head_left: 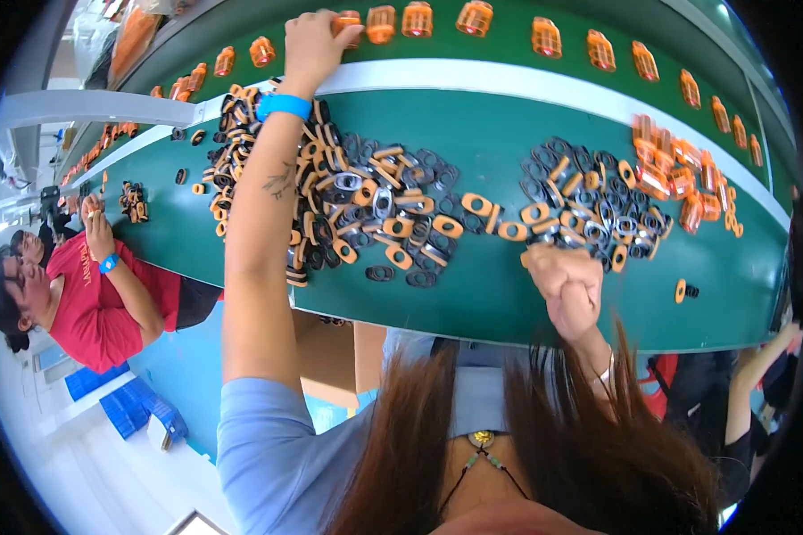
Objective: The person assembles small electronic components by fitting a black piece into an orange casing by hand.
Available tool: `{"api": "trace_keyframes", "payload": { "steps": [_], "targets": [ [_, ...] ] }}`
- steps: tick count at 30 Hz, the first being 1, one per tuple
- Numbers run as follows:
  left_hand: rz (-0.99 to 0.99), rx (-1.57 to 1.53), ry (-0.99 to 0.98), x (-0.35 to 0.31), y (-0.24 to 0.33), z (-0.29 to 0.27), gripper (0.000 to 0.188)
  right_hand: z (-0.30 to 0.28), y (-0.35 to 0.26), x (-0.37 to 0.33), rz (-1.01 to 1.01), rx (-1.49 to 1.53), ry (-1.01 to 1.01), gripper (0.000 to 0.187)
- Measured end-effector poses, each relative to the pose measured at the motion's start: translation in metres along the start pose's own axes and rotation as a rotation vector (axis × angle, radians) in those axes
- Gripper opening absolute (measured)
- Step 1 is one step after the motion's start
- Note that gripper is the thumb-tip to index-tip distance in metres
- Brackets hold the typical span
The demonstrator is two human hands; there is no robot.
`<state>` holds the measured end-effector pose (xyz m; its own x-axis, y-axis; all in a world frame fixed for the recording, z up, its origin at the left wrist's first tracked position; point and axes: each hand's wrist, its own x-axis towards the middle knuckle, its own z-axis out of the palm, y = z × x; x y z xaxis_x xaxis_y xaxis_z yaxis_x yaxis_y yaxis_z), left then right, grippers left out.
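The left arm (260, 232) stretches to the far side, its left hand (314, 43) pinched narrow around an orange casing (351, 18) in the row on the green strip (510, 40). The right hand (566, 281) curls into a fist at the near edge of the right ring pile (602, 205); whether it holds anything I cannot tell. The left arm hides part of the larger left ring pile (366, 205). More casings (665, 160) heap at far right; a co-worker (98, 303) is at left.

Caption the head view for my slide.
Left hand at an orange piece, right hand closed beside piled oval rings.
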<state>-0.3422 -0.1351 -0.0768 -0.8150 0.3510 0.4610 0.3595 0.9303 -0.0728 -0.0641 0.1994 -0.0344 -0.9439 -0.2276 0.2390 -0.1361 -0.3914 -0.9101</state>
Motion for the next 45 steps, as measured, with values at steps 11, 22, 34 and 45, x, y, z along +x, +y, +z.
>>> {"api": "trace_keyframes", "payload": {
  "steps": [11, 22, 34, 45],
  "targets": [
    [-0.630, -1.714, 0.018, -0.070, 0.100, -0.138, 0.026, 0.011, 0.002, 0.016, -0.247, -1.333, -0.125, 0.036],
    [-0.684, -2.154, -0.117, -0.194, 0.210, -0.206, 0.042, 0.035, -0.035, -0.017, 0.116, -0.005, 0.037, 0.031],
    [-0.304, -2.054, -0.085, -0.216, 0.240, -0.211, 0.033, 0.057, -0.069, -0.040, -0.251, -0.768, -0.104, 0.028],
    [-0.366, -1.931, -0.046, -0.219, 0.249, -0.220, 0.031, 0.069, -0.074, -0.052, -0.451, -1.024, -0.110, 0.035]
  ]
}}
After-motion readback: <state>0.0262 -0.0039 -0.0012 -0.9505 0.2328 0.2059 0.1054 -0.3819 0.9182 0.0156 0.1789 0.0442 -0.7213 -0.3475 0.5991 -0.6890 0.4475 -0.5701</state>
